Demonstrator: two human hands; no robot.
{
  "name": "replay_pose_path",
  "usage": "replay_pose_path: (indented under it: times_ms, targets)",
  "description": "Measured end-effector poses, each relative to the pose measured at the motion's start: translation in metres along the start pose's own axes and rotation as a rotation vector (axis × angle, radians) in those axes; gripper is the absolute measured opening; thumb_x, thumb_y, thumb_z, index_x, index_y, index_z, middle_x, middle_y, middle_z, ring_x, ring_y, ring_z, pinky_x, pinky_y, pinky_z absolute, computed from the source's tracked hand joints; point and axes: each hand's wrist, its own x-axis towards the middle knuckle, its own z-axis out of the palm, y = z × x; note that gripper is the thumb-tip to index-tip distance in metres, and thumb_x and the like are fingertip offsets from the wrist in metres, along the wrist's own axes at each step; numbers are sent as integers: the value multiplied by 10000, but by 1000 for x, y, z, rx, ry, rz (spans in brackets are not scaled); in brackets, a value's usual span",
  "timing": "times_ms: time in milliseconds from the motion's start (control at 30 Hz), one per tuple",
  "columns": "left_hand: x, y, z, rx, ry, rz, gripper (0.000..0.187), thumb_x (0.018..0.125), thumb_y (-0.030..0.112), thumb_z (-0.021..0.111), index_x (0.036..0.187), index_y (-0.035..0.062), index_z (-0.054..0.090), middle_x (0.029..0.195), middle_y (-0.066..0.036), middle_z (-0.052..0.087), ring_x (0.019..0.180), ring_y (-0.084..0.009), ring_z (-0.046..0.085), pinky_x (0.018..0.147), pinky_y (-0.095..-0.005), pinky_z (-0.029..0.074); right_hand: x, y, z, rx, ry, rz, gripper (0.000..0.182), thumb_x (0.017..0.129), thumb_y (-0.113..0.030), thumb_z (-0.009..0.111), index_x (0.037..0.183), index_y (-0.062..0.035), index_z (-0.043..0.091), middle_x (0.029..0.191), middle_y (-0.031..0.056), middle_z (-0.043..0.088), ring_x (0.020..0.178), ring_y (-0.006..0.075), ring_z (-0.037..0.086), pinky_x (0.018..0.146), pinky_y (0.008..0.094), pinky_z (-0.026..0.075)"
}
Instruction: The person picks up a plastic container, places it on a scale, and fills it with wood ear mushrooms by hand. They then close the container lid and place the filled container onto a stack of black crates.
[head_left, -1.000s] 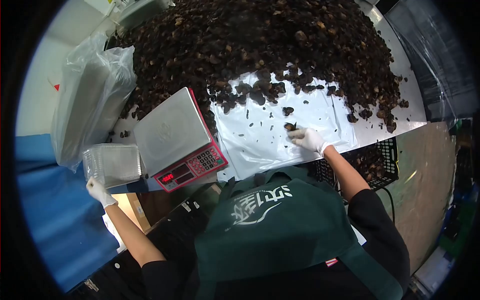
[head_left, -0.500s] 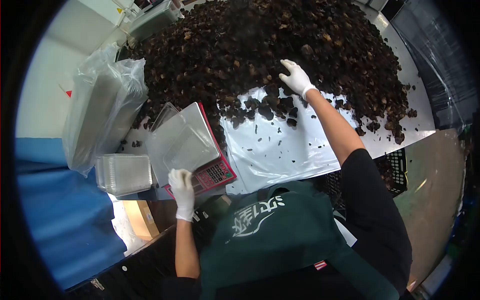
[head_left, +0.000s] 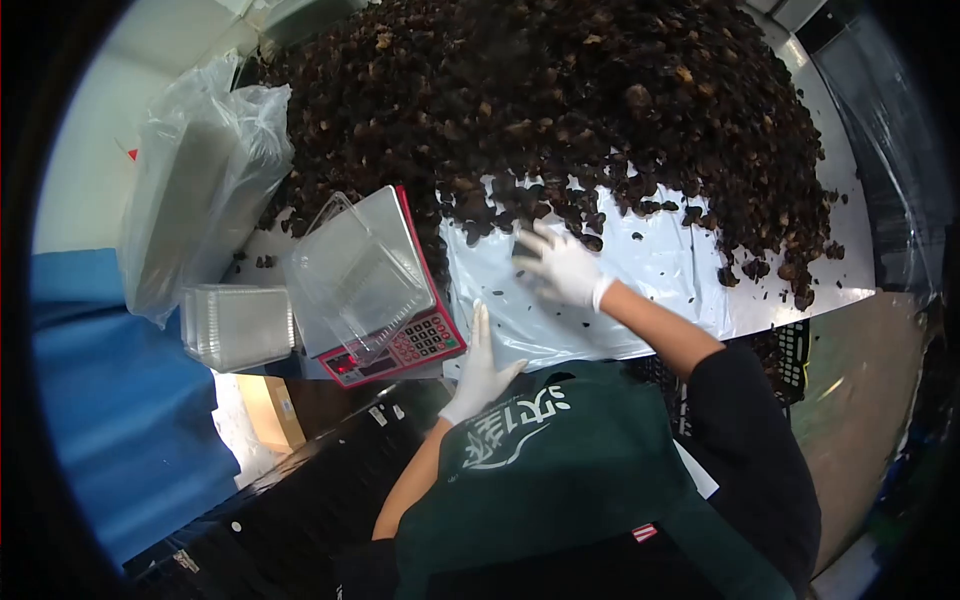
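Dark pieces [head_left: 520,110]: heaped across the far part of the table [head_left: 850,225], with a ragged front edge and stray bits scattered over the white sheet [head_left: 650,265].
Right hand [head_left: 570,272]: gloved, over the sheet at the front edge of the heap, fingers spread; a dark patch showed by the fingertips, but I could not tell whether they gripped a piece.
Left hand [head_left: 480,365]: gloved, unclenched and holding nothing visible, fingers stretched out together, thumb apart, at the sheet's near edge beside the scale [head_left: 425,338].
Hard to see: the right fingers were blurred; the heap ran out of view at the top, and the red display was partly covered by the clear tray [head_left: 358,265].
Look of the pieces: brown to almost black, curled and uneven, a few paler tan ones among them.
Clear tray: tilted on the scale's plate.
Left of the scale: a stack of trays [head_left: 238,328], with a plastic bag [head_left: 205,190] behind.
Right side: a black crate [head_left: 792,350] below the table edge, partly hidden by the right arm.
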Motion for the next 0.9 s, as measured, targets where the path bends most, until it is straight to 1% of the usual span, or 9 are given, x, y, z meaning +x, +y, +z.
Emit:
replay_pose_path:
  times_ms: [33,167,267,333,400,533,600,800,900]
  targets:
    - [2,-5,11,-68,-27,-49,1176,711,204,838,1519,-67,28,1575,-303,85,1471,-434,126,1196,-459,178,-18,-11,-1,39,-97,2,544,741,-261,723,1270,-201,608,1483,143,406,1334,419,398,1050,517,397]
    - [8,-15,29,33,-42,-121,1303,661,266,874,1497,-98,-57,1565,-337,5,1474,-462,4,1212,-470,86,-64,-8,-10,248,-251,88,534,757,-246,705,1281,-205,612,1520,163,355,1358,411,374,1084,529,345]
    - [6,-21,38,102,-71,-150,1310,649,285,879,1495,-104,-44,1565,-334,12,1475,-457,22,1213,-470,92,-58,47,-6,492,61,238,385,779,-140,709,1161,-96,685,1296,192,595,1208,368,558,1041,417,437]
    - [6,-23,41,117,-62,-162,1315,642,297,881,1492,-111,-35,1565,-334,17,1474,-457,32,1215,-465,96,-24,76,-42,573,292,502,348,804,-122,698,1146,-55,683,1235,200,632,1171,370,585,1025,392,457]
    - [6,-23,41,133,-68,-171,1319,639,297,881,1492,-112,-38,1564,-335,20,1473,-459,34,1216,-459,96,8,121,-52,221,473,491,413,813,-192,722,1197,-54,659,1317,196,585,1201,358,568,1031,381,454]
    - [5,-24,43,139,-40,-160,1337,629,301,885,1490,-113,-50,1563,-338,19,1473,-461,34,1217,-453,89,57,119,-44,-213,288,678,724,751,-476,766,1389,-228,531,1513,199,372,1326,491,387,1066,517,399]
    - [5,-23,45,131,-6,-160,1363,616,303,891,1486,-115,-72,1564,-341,-7,1473,-466,12,1215,-462,79,67,94,-22,-145,174,571,763,712,-535,764,1390,-278,528,1517,222,343,1376,544,249,1090,598,319]
    - [4,-25,51,117,39,-177,1410,612,319,895,1486,-86,-133,1560,-348,-73,1472,-470,-39,1209,-490,47,15,-14,8,67,-93,-20,774,673,-428,782,1359,-188,516,1506,156,370,1382,426,326,1126,613,236]
    - [3,-30,58,140,67,-163,1418,614,329,896,1488,-75,-146,1558,-350,-75,1472,-472,-37,1209,-491,40,-18,-51,-1,104,-219,-163,602,730,-406,723,1274,-181,597,1441,127,454,1365,381,382,1126,633,216]
